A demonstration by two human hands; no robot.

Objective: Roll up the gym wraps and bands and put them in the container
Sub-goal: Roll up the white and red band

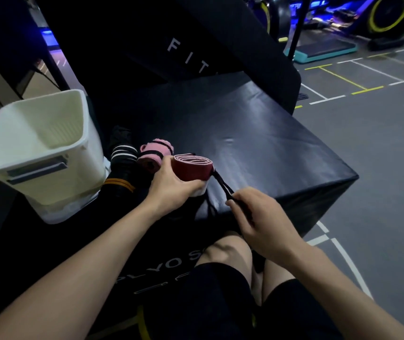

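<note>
Seen from a head-worn camera looking down over a person's bare forearms and knees. The left hand [171, 190] curls around a rolled dark red wrap [192, 171], thumb on the near side and fingers underneath, holding it just above the near part of a black padded plyo box [257, 143]. The roll's end faces up, showing pale pink layers in a flattened spiral. A thin black cord [223, 186] runs from the right end of the roll down to the right hand [262, 217], which pinches it between thumb and fingertips, the cord stretched nearly straight between the two hands.

Just left of the red roll, a rolled pink wrap [153, 153] bound with black cord lies on the box. Beside that is a black wrap with white stripes [123, 153], and nearer the camera a black wrap with orange stripes [120, 185]. To their left stands a white plastic container [36, 148], open at the top and tilted in the view; nothing shows inside it.

The box bears pale lettering on its near face. Behind it stands another black pad printed with white letters. The room is a dim gym with a grey floor [379, 143] marked in white and yellow lines, a teal step platform [323, 51], and machines with yellow-rimmed wheels under blue lighting.
</note>
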